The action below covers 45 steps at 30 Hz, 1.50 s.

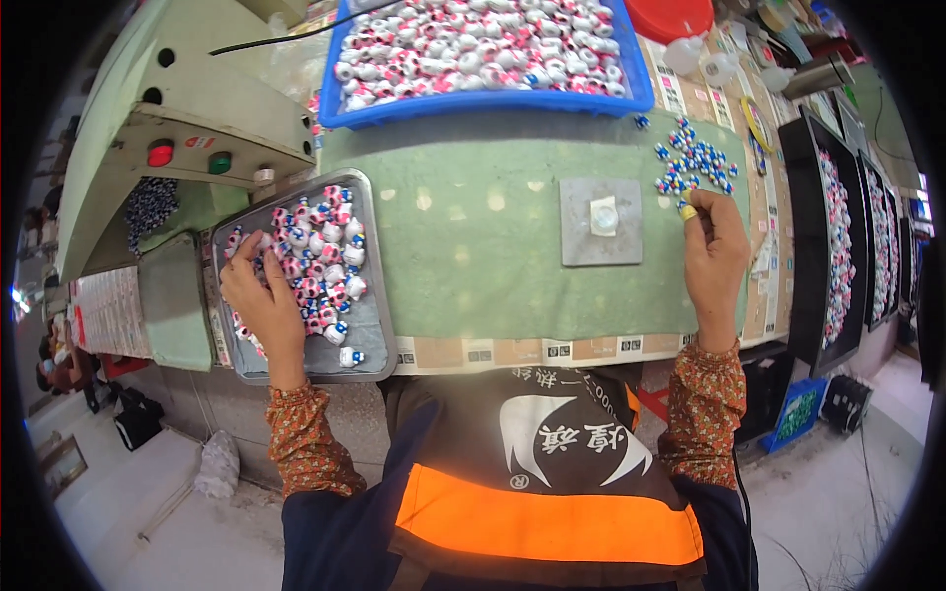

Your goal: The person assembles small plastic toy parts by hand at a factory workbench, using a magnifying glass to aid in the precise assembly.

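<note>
My left hand [264, 307] reaches into a grey metal tray [379, 335] of small pink, white and blue toy figure parts [320, 261]. Its fingers curl down at the tray's left side, with thumb and forefinger closed about a small pink-and-white toy figure part. On the right, my right hand [715, 264] wears a yellow finger cover [688, 212]. Its fingertips pinch a tiny blue-and-white piece at the near edge of a loose heap of such pieces [698, 158]. Between the hands, a square grey metal plate [576, 246] with a pale round pad [604, 217] lies on the green mat [473, 276].
A blue bin [493, 108] full of pink-and-white parts stands at the back. At left is a beige machine housing [197, 113] with red [161, 152] and green [219, 163] buttons. Black trays [823, 246] of parts stand at right. A red lid [670, 15] lies far back.
</note>
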Each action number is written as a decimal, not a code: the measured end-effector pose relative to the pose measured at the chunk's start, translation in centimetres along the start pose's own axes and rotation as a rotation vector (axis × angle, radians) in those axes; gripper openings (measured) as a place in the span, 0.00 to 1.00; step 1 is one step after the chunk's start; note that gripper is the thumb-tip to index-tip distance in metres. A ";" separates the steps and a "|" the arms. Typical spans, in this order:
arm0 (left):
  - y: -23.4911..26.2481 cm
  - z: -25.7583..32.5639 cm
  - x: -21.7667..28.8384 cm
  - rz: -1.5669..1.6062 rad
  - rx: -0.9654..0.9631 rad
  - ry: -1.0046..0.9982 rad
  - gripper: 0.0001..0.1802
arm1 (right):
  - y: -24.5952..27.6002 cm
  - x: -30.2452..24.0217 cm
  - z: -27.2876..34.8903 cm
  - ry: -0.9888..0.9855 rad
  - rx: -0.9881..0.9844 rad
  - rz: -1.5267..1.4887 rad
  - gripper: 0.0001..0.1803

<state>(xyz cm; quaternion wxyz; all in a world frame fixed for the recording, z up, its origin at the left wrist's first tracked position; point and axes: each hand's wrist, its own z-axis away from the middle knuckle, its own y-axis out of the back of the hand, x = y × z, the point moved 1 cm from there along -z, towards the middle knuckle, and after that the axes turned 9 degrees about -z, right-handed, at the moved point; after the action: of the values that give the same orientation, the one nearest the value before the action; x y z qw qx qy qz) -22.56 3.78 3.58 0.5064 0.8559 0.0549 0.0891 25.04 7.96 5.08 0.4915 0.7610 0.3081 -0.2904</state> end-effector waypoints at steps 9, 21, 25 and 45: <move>2.2 -1.2 4.0 0.126 0.065 -0.069 0.12 | 1.1 1.4 -6.6 0.066 0.087 0.093 0.13; 4.0 -0.6 6.6 0.241 0.017 -0.124 0.10 | 0.3 13.6 -18.2 -0.081 0.230 0.006 0.30; 4.6 -0.4 7.1 0.239 0.011 -0.118 0.11 | -0.9 14.2 -19.8 0.035 0.354 0.347 0.32; 2.8 -0.3 8.8 0.325 -0.062 -0.207 0.11 | 2.8 1.1 -3.8 0.033 -0.325 -0.184 0.20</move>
<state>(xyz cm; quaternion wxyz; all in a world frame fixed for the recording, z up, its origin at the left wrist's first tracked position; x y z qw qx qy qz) -13.97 4.35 7.07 0.5143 0.8421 -0.1394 0.0829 28.40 10.81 7.16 0.5742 0.6449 0.4272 -0.2682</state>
